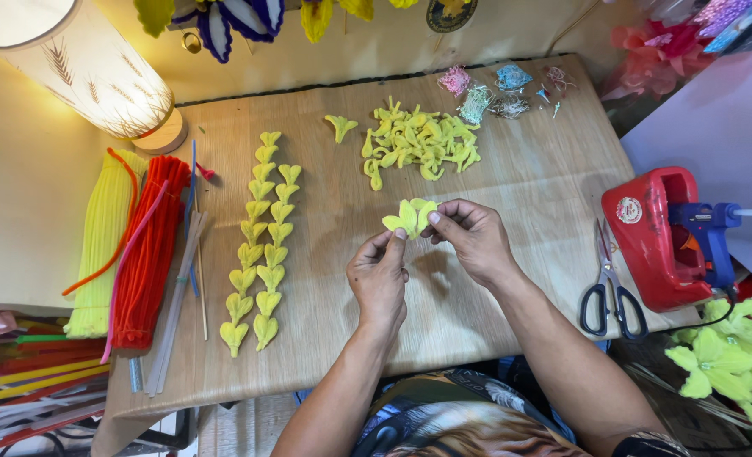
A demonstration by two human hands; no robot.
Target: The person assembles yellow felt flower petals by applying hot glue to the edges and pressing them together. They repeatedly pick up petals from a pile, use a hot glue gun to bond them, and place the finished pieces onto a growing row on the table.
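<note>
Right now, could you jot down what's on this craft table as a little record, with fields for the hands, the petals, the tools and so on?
left hand: pinches the lower edge of a yellow petal piece
right hand: pinches the same piece from its right side
petal rows: two lines of yellow petals on the table, left of the hands
petal pile: loose heap behind the hands
pipe cleaners: yellow and red bundles at the left edge
glue gun: blue, in a red stand, right
scissors: beside the stand
lamp: lit, back left
</note>
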